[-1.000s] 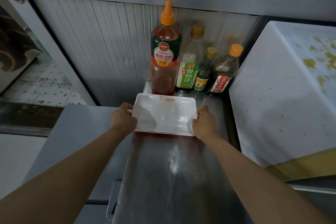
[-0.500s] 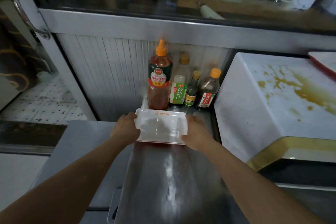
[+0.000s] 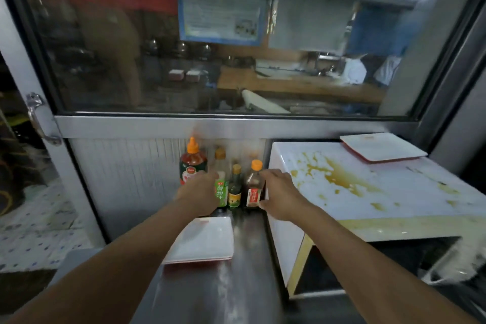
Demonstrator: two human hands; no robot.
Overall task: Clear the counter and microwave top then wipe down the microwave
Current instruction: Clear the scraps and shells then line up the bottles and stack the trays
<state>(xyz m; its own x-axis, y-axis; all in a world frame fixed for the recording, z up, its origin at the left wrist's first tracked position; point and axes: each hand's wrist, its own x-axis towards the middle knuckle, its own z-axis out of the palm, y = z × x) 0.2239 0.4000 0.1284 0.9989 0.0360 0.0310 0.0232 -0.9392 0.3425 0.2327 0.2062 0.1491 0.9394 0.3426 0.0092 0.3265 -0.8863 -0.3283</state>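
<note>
Head view: four sauce bottles are seen crowded into the steel counter's [image 3: 247, 271] back corner, hemmed by the ribbed wall and the stained white microwave [image 3: 368, 192]. The left hand [image 3: 198, 193] is curled against the green-labelled clear bottle [image 3: 220, 189]; the right hand [image 3: 278, 194] grasps the orange-capped dark bottle [image 3: 253, 187]. One white rectangular tray [image 3: 203, 241] lies nearer; another white tray [image 3: 381, 147] sits atop the microwave.
</note>
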